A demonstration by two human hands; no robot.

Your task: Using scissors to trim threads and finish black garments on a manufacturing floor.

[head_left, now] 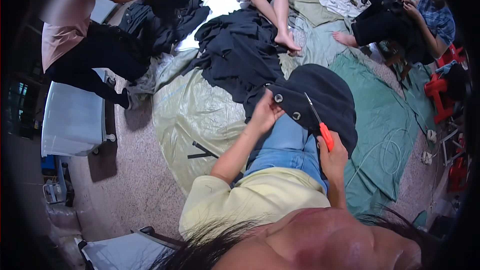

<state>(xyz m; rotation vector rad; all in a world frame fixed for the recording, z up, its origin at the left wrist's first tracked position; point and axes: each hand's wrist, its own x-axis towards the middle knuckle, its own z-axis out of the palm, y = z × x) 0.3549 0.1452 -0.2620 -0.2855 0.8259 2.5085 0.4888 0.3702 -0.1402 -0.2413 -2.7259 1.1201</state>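
Observation:
Across my lap lies a black garment with round metal eyelets along its edge. My left hand is closed on that edge, beside the upper eyelet. In my right hand is an orange-handled pair of scissors, its slim metal blades pointing up and away over the cloth. The blades look closed together. Beyond my knees, a large heap of black garments spreads over the floor sheets and reaches up to the piece I hold.
A co-worker at the far left handles dark clothes. Another person's bare legs are ahead; a third person sits far right. A white wheeled bin stands left. Green sheeting and red stools lie rightward.

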